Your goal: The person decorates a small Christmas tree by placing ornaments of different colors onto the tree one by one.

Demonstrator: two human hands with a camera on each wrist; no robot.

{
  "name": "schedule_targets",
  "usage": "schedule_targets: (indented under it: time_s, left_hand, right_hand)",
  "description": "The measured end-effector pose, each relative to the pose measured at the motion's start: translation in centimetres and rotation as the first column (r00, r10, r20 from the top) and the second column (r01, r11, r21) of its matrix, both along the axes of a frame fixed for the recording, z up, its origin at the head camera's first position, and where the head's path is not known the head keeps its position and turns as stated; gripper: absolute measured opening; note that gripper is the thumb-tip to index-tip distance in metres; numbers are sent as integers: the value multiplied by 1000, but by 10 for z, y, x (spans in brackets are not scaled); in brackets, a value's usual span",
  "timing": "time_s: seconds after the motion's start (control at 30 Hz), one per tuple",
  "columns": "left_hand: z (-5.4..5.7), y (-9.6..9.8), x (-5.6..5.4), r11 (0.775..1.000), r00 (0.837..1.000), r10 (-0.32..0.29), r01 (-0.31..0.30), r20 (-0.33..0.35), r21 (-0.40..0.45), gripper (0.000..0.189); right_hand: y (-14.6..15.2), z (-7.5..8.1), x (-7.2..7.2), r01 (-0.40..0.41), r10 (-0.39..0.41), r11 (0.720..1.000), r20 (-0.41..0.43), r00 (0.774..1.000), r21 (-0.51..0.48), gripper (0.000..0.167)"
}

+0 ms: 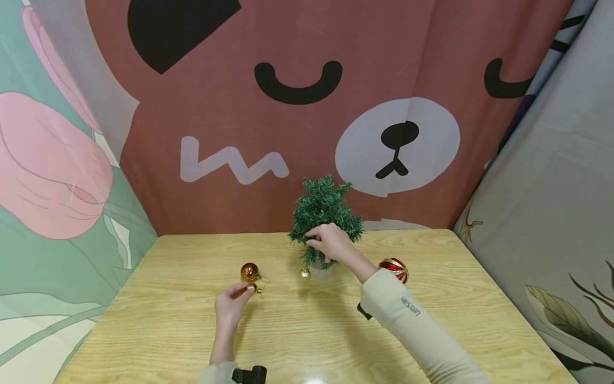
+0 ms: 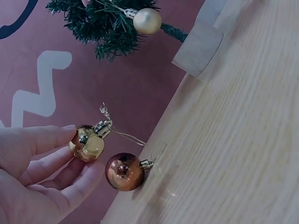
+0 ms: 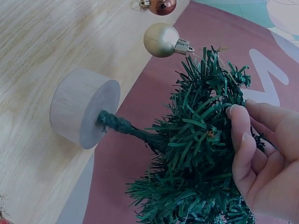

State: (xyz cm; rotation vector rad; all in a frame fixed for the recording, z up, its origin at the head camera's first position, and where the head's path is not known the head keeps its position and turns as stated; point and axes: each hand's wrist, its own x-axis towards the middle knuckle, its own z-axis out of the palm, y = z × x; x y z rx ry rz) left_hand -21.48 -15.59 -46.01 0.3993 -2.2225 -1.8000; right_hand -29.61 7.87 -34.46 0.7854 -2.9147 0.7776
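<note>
A small artificial tree (image 1: pixel 322 200) stands upright at the back of the counter (image 1: pixel 168 320), its branches bristling with thin, glossy green strips. Its wrapped stem rises from a pale cylindrical base (image 3: pixel 70 107), and a satin champagne bauble (image 1: pixel 305 273) hangs by a cord from a low branch, beside the base.

The right hand (image 1: pixel 334 244) has thumb and fingers closed on a branch at the tree's front — whether they pinch cord too, I cannot tell. The left hand (image 1: pixel 229 306) pinches a mirror-bright gold bauble (image 2: pixel 88 143), its metallic cap and string pointing away from the fingers. Just beside it on the counter sits a larger, shiny copper bauble (image 1: pixel 249 272) with a thin loop.

Dark lettering runs along the cream right sleeve (image 1: pixel 422 330), too small to read surely. That forearm partly covers a red bauble (image 1: pixel 399 265) banded in gold and white. Behind hangs a brown cloth (image 1: pixel 216 106) printed with a sleepy bear face; flower-patterned fabric (image 1: pixel 53 176) hangs at the left.
</note>
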Motion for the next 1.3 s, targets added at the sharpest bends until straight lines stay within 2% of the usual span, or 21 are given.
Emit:
schedule_targets:
  time_s: [0.3, 0.47, 0.7, 0.83, 1.07, 1.3]
  left_hand:
    - [4, 5, -8, 1000, 999, -22, 22, -30, 8, 28]
    - [9, 10, -11, 1000, 998, -26, 25, -57, -14, 29]
    - [16, 18, -16, 999, 997, -24, 26, -71, 21, 26]
    - [19, 23, -18, 999, 994, -19, 24, -108, 44, 26]
    - [31, 34, -19, 995, 982, -50, 65, -183, 82, 25]
    - [44, 42, -25, 988, 977, -47, 76, -210, 132, 27]
  right_hand:
    - [0, -1, -2, 7, -7, 1000, 15, 1000, 9, 29]
    - [0, -1, -2, 5, -5, 1000, 15, 1000, 3, 30]
    - [0, 0, -1, 9, -9, 1000, 17, 1000, -3, 30]
    - [0, -2, -1, 3, -3, 1000, 9, 1000, 5, 30]
    - [1, -2, 0, 15, -15, 1000, 5, 1000, 15, 30]
    - [-2, -1, 0, 26, -26, 999, -11, 1000, 18, 29]
